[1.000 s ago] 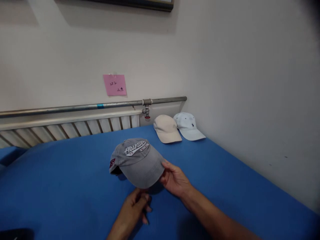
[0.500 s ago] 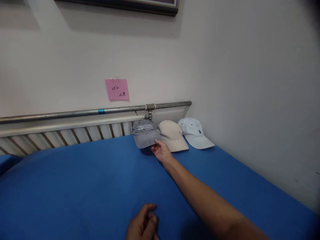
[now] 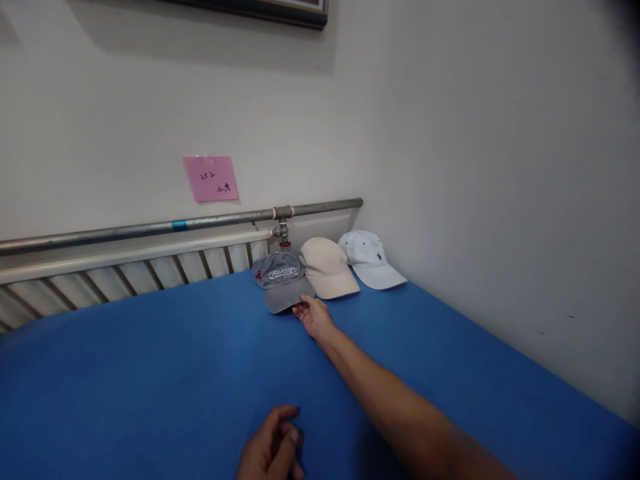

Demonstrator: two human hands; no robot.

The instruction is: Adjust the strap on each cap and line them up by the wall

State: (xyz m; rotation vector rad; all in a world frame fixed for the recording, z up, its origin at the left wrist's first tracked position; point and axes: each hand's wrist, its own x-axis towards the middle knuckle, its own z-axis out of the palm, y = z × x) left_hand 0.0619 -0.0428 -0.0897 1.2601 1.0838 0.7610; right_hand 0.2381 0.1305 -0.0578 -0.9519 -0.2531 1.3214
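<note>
Gray fabric baseball cap [image 3: 280,275] is directly left of a beige baseball cap [image 3: 327,267], its brim pinched between thumb and fingers of the right hand [image 3: 316,319], forearm [image 3: 380,390] stretched forward. Likely light, soft in the crown and stiffer at the brim, the surest hold. Well short of the beige baseball cap, the left hand [image 3: 274,448] curls loosely, nothing visible in it
</note>
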